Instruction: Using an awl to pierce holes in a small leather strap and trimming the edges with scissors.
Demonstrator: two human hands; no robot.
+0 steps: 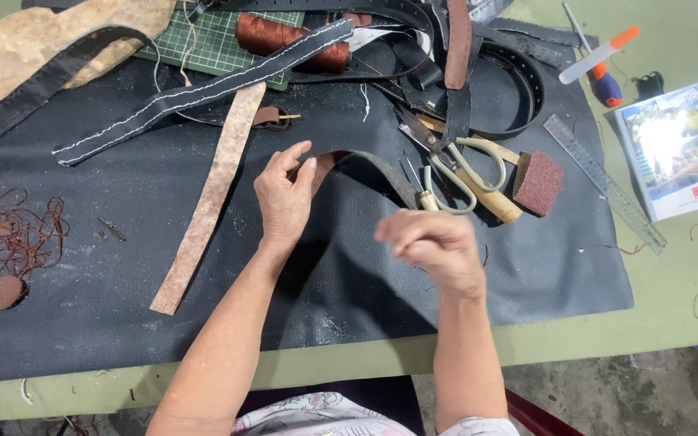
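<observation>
My left hand pinches one end of a dark leather strap that arches off the black leather sheet. My right hand is a blurred fist just below the strap's other end, fingers closed; whether it holds a thread or needle is not visible. Scissors with pale handles lie just beyond the strap, beside a wooden-handled tool.
A brown leather strip lies left of my hand, a stitched black strap above it. A spool of rust thread rests on a green cutting mat. Sanding block, metal ruler, booklet, thread scraps.
</observation>
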